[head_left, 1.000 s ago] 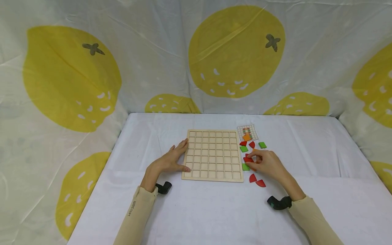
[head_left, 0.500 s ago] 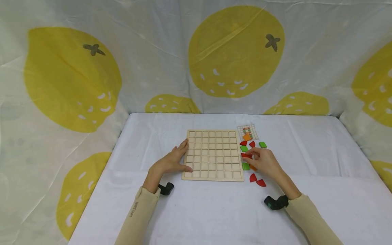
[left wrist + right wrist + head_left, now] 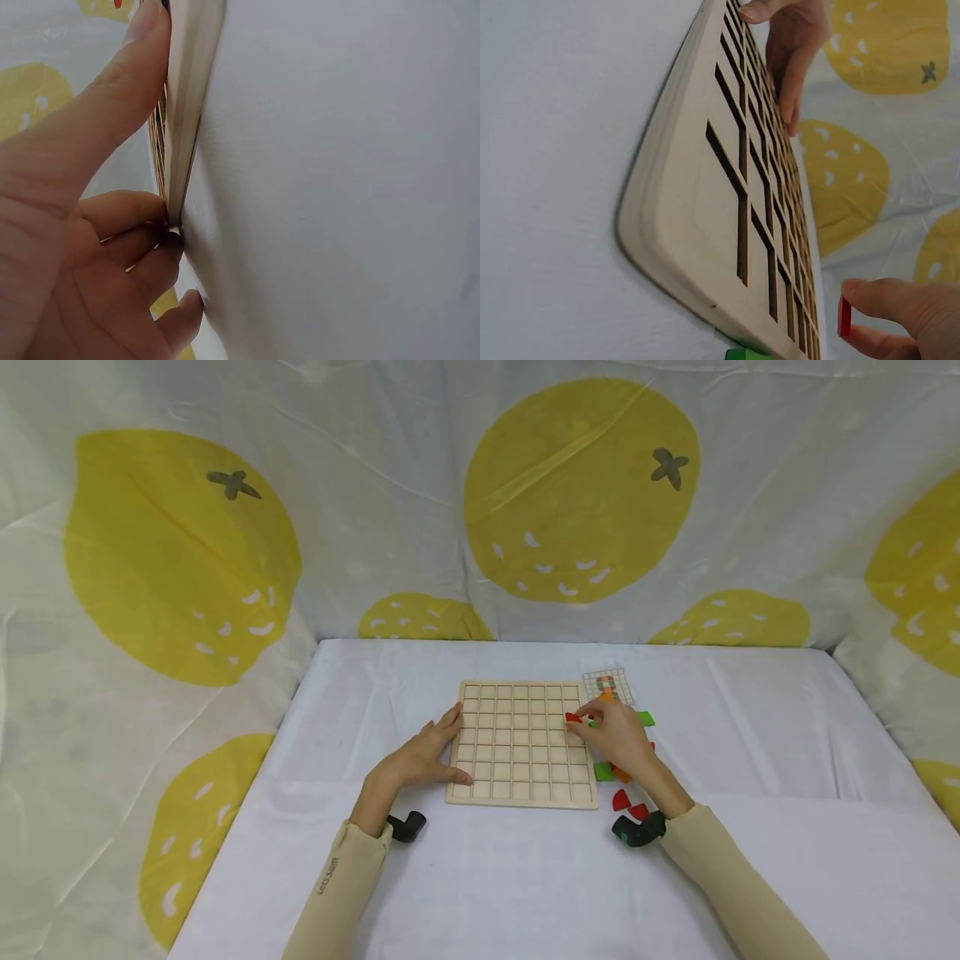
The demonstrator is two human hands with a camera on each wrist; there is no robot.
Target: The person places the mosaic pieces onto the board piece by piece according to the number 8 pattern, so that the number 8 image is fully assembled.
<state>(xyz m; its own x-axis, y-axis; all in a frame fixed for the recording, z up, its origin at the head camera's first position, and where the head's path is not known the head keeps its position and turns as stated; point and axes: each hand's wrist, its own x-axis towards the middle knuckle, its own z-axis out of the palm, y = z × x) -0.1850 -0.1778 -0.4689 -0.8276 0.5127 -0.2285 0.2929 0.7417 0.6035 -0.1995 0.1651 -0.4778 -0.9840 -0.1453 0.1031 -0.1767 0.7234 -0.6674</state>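
The square wooden grid board (image 3: 521, 743) lies flat on the white cloth. My left hand (image 3: 420, 756) rests at its left side, fingers spread along the edge and thumb (image 3: 112, 105) on the top face. With thumb and fingertips, my right hand (image 3: 618, 735) pinches a small flat red tile (image 3: 572, 717) over the board's right columns. In the right wrist view that red tile (image 3: 844, 316) stands on edge between the fingertips, just above the grid. Several tiles to the right of the board are partly covered by my right hand.
A small patterned grid card (image 3: 621, 685) lies beyond the board's far right corner, an orange tile (image 3: 606, 696) on it. Green tiles (image 3: 603, 772) and red quarter-round tiles (image 3: 621, 800) lie along the board's right side. A lemon-print cloth (image 3: 375, 527) hangs behind the table.
My right hand has picked up a red tile from the group beside the board and carried it left and away from me, over the grid. The left hand has stayed at the board's edge.
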